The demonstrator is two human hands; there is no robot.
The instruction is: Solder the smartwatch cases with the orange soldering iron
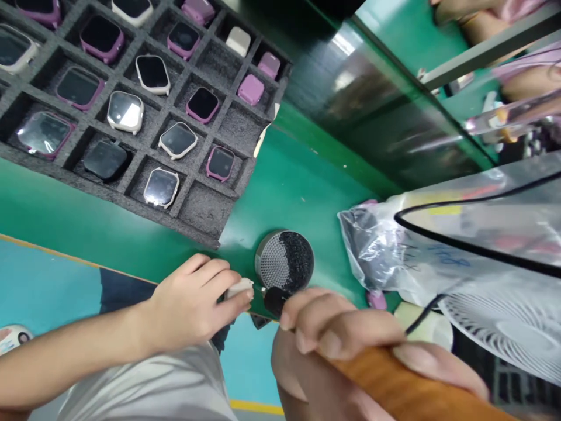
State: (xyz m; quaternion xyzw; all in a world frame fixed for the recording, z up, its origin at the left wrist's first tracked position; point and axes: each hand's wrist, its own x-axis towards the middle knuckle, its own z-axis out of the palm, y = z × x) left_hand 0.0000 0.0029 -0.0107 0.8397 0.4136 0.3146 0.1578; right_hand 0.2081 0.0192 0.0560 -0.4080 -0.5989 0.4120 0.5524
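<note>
Stretching across the whole view at a tilt, a green workbench [298, 175]. Filling 10 o'clock, a black foam tray [109, 193] divided into square pockets, holding smartwatch cases [125, 112] in pink, white and black. Lying at 3 o'clock, a clear plastic bag [385, 251] marked with blue writing too blurred to read. Showing at 4 o'clock, a white desk fan [495, 333], cut off by the frame edge. Working at 2 o'clock, partly hidden behind a glossy panel, a co-worker's pink sleeve [526, 64].

Sitting at 6 o'clock, just above the hands, a round metal tin [284, 260], half dotted mesh, half black bristly pad. Gripping at 5 o'clock, the right hand [337, 333] closing around the orange-brown handle [394, 374] of a slim tool, probably a brush, its black tip [275, 301] just beside the tin. Pinching at 7 o'clock, the left hand [188, 304] closing on a small white piece [239, 288], the tip close by. Working well here meaning a light, steady pinch, both hands close together and low over the bench.

Remaining unclear: the white piece's shape, mostly covered by fingers; any contact between tip and piece; the tool's far end, cut off below.
</note>
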